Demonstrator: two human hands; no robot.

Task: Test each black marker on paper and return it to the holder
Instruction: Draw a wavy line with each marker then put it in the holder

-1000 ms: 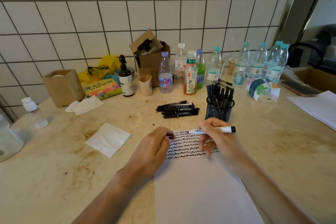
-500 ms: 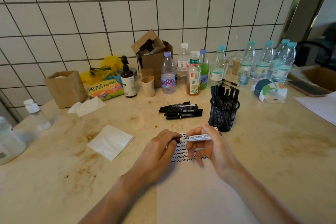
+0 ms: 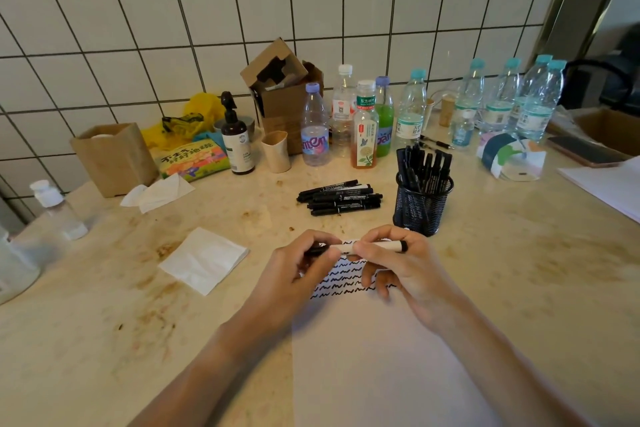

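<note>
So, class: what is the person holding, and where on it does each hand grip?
A white-barrelled marker: right hand pinches the barrel's middle, left hand pinches its black left end.

We face a wall of white square tiles (image 3: pixel 214 21) with dark grout lines, running behind a beige, marble-like desk (image 3: pixel 519 274) that carries brownish stains. At the right edge of the wall we see a metallic vertical frame (image 3: pixel 581 0), and beyond it a dim space with a black chair (image 3: pixel 609 83). The light is soft and even, and falls without hard shadows across the desk.
</note>
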